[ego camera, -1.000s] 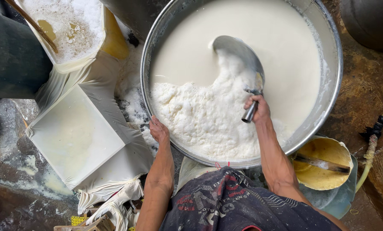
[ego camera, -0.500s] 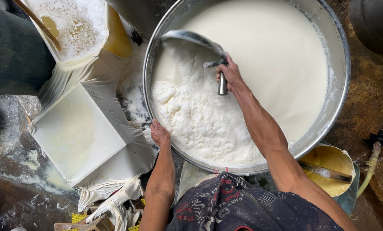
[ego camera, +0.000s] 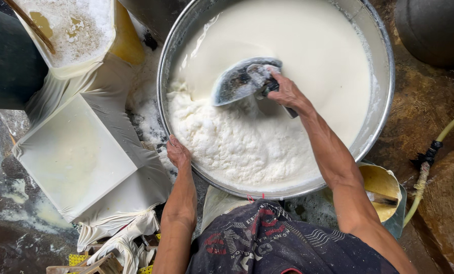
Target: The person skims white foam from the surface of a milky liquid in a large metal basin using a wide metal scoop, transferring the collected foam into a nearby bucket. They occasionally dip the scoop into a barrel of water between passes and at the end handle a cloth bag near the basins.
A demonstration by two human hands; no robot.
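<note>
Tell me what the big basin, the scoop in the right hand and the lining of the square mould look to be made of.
Basin: metal, likely steel or aluminium, judging by its thin, shiny grey rim. Scoop: also metal, dull grey with a wet sheen, held by the right hand; its handle is hidden. Mould lining: thin white cloth, since it creases and drapes over the edges. The left hand rests on the basin's rim.

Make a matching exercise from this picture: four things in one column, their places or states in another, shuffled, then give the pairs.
1. metal scoop
2. left hand
3. cloth-lined square mould
4. yellow hose

A. lies at the far right
B. gripped by the right hand over the white curds
C. rests on the rim of the metal basin
D. sits left of the basin

Pairs: 1-B, 2-C, 3-D, 4-A
</note>
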